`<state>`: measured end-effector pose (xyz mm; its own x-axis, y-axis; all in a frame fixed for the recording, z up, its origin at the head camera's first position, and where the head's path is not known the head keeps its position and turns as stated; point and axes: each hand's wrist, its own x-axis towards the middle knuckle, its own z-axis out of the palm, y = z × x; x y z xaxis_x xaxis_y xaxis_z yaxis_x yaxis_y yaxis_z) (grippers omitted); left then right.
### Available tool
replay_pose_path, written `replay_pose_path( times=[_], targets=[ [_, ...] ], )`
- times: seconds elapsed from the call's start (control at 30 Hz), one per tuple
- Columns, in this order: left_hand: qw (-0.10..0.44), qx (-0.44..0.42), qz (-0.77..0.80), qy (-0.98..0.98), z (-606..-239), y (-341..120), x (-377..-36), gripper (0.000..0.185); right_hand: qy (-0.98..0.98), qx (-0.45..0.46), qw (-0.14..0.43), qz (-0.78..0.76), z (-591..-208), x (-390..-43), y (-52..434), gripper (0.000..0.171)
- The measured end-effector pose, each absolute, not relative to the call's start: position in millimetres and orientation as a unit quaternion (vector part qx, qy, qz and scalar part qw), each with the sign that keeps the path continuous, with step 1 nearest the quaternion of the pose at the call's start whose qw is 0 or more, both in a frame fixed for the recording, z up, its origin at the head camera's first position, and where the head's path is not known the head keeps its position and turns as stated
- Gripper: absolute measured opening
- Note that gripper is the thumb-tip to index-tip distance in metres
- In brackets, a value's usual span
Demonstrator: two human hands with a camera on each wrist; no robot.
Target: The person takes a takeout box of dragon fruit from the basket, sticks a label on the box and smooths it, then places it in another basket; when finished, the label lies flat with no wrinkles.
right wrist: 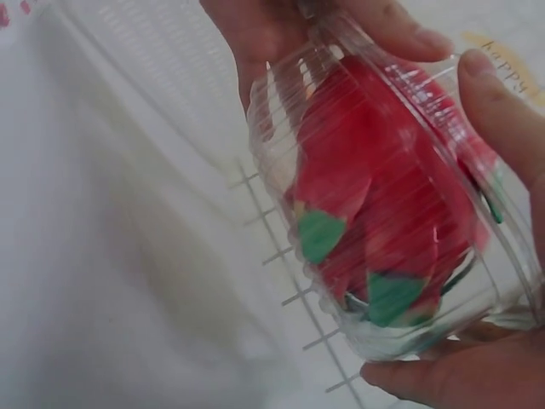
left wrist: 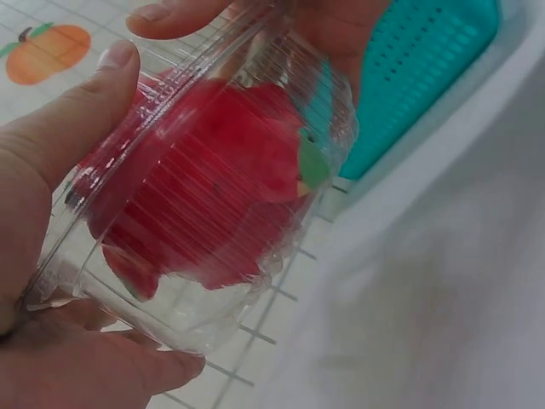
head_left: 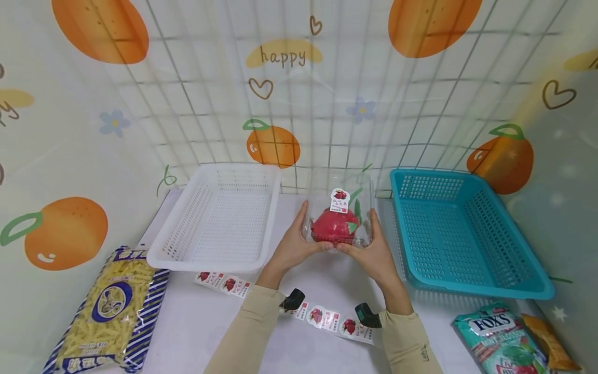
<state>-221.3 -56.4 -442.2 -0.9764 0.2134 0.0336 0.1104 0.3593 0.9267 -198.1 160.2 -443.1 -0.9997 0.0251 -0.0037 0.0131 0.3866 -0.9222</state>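
Observation:
A clear plastic clamshell box [head_left: 366, 192] is held up in front of me between both hands. Inside it lies a red dragon fruit [head_left: 329, 228] with green-tipped scales. On the box's lid is a white sticker [head_left: 339, 201] printed with dragon fruit. My left hand [head_left: 297, 246] grips the left side of the box, and my right hand [head_left: 375, 255] grips the right side. Both thumbs lie along the near edge, their tips close together. From the wrist views, the fingers reach round the ends and under the ribbed plastic [left wrist: 255, 298].
A white basket [head_left: 161, 254] stands left, a teal basket [head_left: 472, 280] right. Strips of dragon fruit stickers [head_left: 322, 318] lie on the table below my forearms. A pasta bag [head_left: 107, 311] is at front left; a Fox's candy bag [head_left: 500, 337] and an orange packet [head_left: 551, 343] at front right.

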Motion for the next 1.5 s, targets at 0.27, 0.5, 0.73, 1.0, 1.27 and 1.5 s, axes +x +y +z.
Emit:
replay_pose_path(
  times=[0.27,0.5,0.73,1.0,1.27,1.5],
  targets=[
    [0.045,0.097,0.559,0.822,-428,-60,-214,0.128,-0.833,-0.009,0.013,0.553,-430,-190,155,0.123],
    [0.042,0.099,0.562,0.820,-417,-63,-210,0.126,-0.833,-0.001,0.020,0.553,-424,-186,151,0.122],
    [0.041,0.103,0.568,0.815,-405,-68,-207,0.126,-0.835,0.003,0.025,0.550,-414,-182,146,0.122],
    [0.044,0.112,0.572,0.812,-395,-76,-202,0.125,-0.828,0.014,0.030,0.560,-406,-174,140,0.123],
    [0.046,0.114,0.578,0.807,-385,-85,-198,0.126,-0.820,0.022,0.037,0.571,-398,-168,131,0.122],
    [0.044,0.101,0.569,0.815,-378,-94,-193,0.122,-0.816,0.045,0.043,0.574,-393,-164,123,0.121]
  ],
)
